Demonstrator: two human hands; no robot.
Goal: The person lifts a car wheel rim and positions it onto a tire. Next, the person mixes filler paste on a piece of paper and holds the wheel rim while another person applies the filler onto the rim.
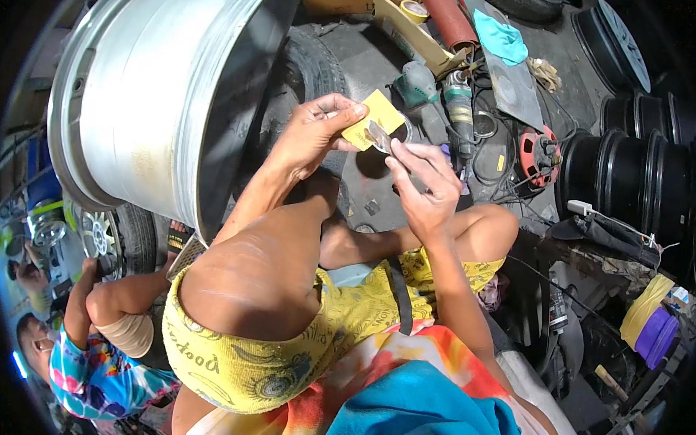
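Observation:
My left hand (314,132) pinches a small yellow square sheet (388,111), thumb on top. The sheet looks like card or sandpaper and has dark marks near its lower edge. Between the fingertips of my right hand (427,186) is a small flat metal blade (379,137), its tip against the marked part of the sheet. The blade's handle end is hidden by my fingers. Behind both hands, a round container is partly covered by the sheet. A large silver wheel rim (149,95) stands left of my left hand.
A green sander (415,85) and a green-and-grey power tool (459,106) lie on the floor ahead among cables. Black rims (626,166) are stacked at right, near a red round reel (540,157). Another person (102,355) sits low at left by a tyre (136,241).

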